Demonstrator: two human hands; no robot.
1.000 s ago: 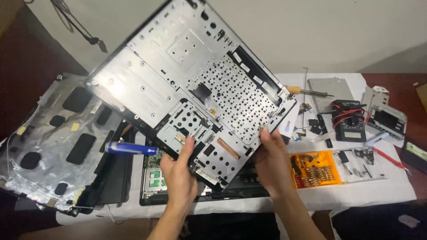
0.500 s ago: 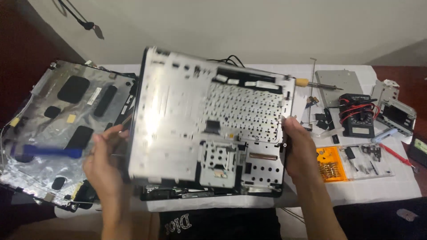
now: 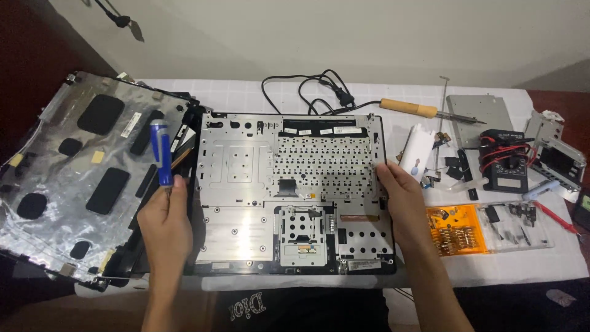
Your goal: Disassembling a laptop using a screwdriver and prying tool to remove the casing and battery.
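Observation:
A laptop top cover (image 3: pixel 246 184) lies face down and flat on the white table, its silver metal underside and keyboard back showing. My left hand (image 3: pixel 165 224) rests at its left edge and grips a blue-handled screwdriver (image 3: pixel 161 152) that points upward. My right hand (image 3: pixel 402 200) presses on the cover's right edge with fingers spread along it. To the left lies the laptop screen lid (image 3: pixel 74 178), foil-lined with black pads.
A wooden-handled soldering iron (image 3: pixel 409 109) with a black cord lies behind the cover. On the right are a white bottle (image 3: pixel 416 150), a black multimeter with red leads (image 3: pixel 507 163), a metal plate (image 3: pixel 479 114), an orange screw box (image 3: pixel 458 230) and loose small parts.
The cover was held up and tilted one second ago; both hands have swung it down until it lies flat on the table. My left hand shifted to its left edge with the screwdriver.

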